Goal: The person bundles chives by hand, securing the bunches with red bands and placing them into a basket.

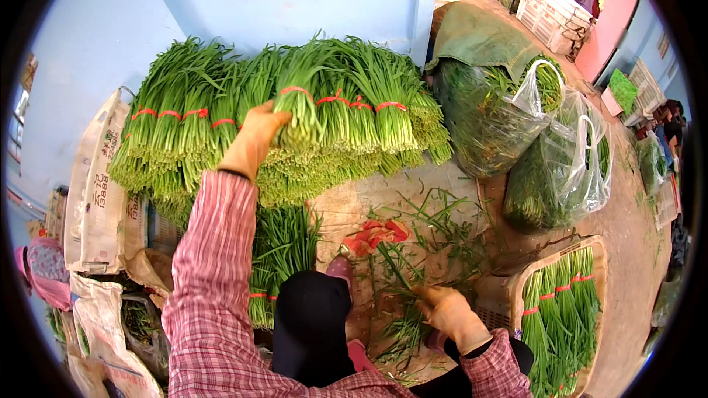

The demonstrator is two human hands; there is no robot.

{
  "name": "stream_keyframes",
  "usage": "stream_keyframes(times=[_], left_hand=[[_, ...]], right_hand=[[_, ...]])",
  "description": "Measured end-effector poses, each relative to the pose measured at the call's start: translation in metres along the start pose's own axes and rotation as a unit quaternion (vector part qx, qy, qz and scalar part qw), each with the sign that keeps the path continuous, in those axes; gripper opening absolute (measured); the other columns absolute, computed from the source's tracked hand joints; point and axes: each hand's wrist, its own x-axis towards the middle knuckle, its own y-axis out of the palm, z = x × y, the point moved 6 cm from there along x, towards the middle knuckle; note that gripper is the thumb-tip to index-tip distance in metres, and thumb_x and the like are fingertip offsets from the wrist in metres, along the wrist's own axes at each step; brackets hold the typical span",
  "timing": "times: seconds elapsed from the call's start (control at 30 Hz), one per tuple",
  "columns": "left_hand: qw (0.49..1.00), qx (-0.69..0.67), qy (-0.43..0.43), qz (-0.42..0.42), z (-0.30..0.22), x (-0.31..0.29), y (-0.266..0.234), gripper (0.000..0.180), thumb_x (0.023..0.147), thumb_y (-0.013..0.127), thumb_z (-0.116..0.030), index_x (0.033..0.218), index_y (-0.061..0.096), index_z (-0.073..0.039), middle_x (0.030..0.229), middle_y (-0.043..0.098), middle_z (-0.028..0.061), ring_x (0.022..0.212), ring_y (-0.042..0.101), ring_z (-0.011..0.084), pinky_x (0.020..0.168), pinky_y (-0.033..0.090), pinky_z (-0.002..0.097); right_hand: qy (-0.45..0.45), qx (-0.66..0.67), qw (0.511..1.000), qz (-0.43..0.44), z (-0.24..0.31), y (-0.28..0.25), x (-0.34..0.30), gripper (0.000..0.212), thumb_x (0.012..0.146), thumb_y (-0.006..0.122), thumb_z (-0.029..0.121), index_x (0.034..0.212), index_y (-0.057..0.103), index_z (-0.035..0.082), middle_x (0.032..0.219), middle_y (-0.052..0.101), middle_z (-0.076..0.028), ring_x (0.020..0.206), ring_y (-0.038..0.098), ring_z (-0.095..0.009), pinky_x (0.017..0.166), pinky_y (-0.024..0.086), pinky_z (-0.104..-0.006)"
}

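A stack of green chive bundles (199, 88), tied with red bands, is piled against the blue wall. My left hand (256, 140), in a tan glove, reaches up to it and grips one chive bundle (301, 114) near its cut ends, on top of the pile. Low on the right, my gloved right hand (448, 315) has its fingers closed around a few loose chive leaves (396, 267) just above the littered floor. Its fingertips are partly hidden. More tied chives (284, 247) lie below my left forearm, beside my knee.
A plastic crate (509, 291) of banded chives stands at my right. Bulging clear bags of greens (549, 177) sit behind it. Loose leaves and a red cloth (375, 236) lie on the floor sheet. White crates (99, 184) and sacks (114, 332) flank my left, near another person (48, 269).
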Motion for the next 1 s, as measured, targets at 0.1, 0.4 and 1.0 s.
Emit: stream_keyframes(times=[0.1,0.4,1.0], left_hand=[[0.996,-0.07,0.046,0.038,-0.004,-0.084,0.024,0.055,0.087,0.061,-0.003,0.14,0.048,0.004,0.113,0.068,0.0135,0.092,0.068,0.0204,0.077,0.056,0.0306],[0.906,0.28,0.302,0.102,0.093,-0.291,0.169,0.084,0.085,0.067,-0.011,0.156,0.022,-0.007,0.148,0.039,0.0288,0.113,0.061,0.045,0.093,0.053,0.0413],[0.902,-0.351,-0.163,0.193,0.164,-0.262,0.243,0.053,0.084,0.079,-0.013,0.131,0.056,-0.005,0.127,0.063,0.0064,0.113,0.06,0.0226,0.098,0.048,0.0398]], right_hand=[[0.046,0.117,0.989,-0.077,-0.01,-0.012,-0.002,0.032,0.091,0.069,0.023,0.118,0.069,0.006,0.105,0.071,-0.018,0.098,0.068,-0.031,0.083,0.055,-0.0392],[0.183,0.67,0.686,-0.218,-0.008,-0.056,0.07,0.05,0.093,0.069,0.027,0.128,0.055,-0.006,0.114,0.068,-0.014,0.098,0.068,-0.027,0.083,0.056,-0.0383],[0.202,0.68,0.64,-0.295,-0.033,-0.02,-0.037,0.05,0.082,0.078,0.009,0.126,0.057,-0.002,0.116,0.067,-0.015,0.098,0.067,-0.027,0.087,0.056,-0.0418]])
